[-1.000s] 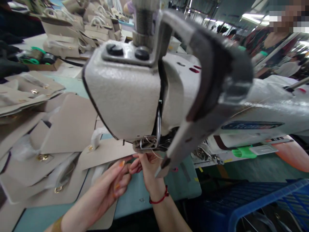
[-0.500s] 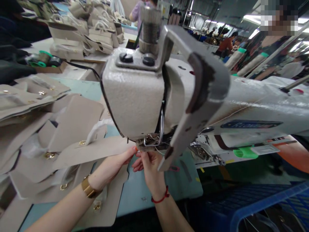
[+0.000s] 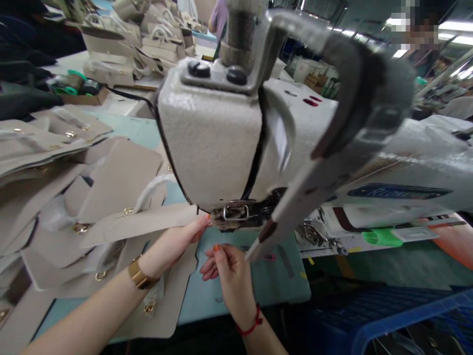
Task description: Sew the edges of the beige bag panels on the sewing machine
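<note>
A white sewing machine head (image 3: 210,148) stands in front of me, its presser area low in the middle. Beneath it runs a long beige leather panel (image 3: 148,224). My left hand (image 3: 185,236), with a gold band on the wrist, pinches that panel's right end just left of the machine's foot. My right hand (image 3: 231,268), wearing a red bracelet, hovers over the blue-green table below the needle area. Its fingers are loosely bent, the thumb is raised, and nothing shows in them. The needle itself is hidden from view.
Beige bag pieces (image 3: 114,182) with gold clasps and wrapped handles pile up on the left. A grey metal lever (image 3: 318,172) slants down at the machine's right. Thread spools (image 3: 77,84) sit in a box at the back left. A blue basket (image 3: 406,320) stands lower right.
My right hand has drawn back and down from the machine's foot, its thumb parting from the fingers. The metal lever has swung to the right. My left hand stays on the leather panel.
</note>
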`<move>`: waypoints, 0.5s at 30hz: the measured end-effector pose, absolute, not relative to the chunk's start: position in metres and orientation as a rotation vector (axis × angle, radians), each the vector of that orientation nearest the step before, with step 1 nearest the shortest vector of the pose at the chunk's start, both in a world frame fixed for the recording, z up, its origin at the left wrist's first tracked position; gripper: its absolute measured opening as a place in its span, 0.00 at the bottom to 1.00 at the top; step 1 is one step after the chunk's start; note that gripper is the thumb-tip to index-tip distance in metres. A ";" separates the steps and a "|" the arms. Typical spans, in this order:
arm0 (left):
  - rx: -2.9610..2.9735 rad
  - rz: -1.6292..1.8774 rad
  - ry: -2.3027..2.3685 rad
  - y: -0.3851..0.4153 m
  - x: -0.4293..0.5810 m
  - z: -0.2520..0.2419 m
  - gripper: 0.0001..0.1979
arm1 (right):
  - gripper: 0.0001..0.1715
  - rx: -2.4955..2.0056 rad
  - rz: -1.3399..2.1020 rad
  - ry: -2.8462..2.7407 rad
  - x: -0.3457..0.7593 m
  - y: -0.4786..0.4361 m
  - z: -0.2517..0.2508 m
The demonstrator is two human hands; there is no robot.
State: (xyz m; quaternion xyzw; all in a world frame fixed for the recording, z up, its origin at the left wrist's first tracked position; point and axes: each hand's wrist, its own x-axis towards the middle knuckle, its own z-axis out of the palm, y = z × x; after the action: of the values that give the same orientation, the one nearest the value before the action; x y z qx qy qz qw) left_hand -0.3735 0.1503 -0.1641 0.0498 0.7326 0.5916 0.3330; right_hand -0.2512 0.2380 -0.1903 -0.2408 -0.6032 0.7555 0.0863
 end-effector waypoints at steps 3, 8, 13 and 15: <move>0.102 1.562 1.901 0.151 -0.374 -0.162 0.21 | 0.26 -0.701 2.253 -1.832 -0.250 0.238 -0.189; 0.088 1.541 1.955 0.152 -0.370 -0.159 0.20 | 0.25 -0.684 2.258 -1.848 -0.248 0.236 -0.187; 0.042 1.665 1.963 0.156 -0.356 -0.166 0.20 | 0.25 -0.680 2.289 -1.826 -0.246 0.235 -0.189; 0.032 1.737 1.958 0.160 -0.349 -0.168 0.21 | 0.24 -0.665 2.289 -1.821 -0.246 0.236 -0.191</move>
State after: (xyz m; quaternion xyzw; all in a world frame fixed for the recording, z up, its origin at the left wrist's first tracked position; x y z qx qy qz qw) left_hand -0.3489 0.1601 -0.1675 0.0117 0.7224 0.6411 0.2590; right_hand -0.2461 0.2357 -0.1912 -0.2210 -0.6055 0.7613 0.0708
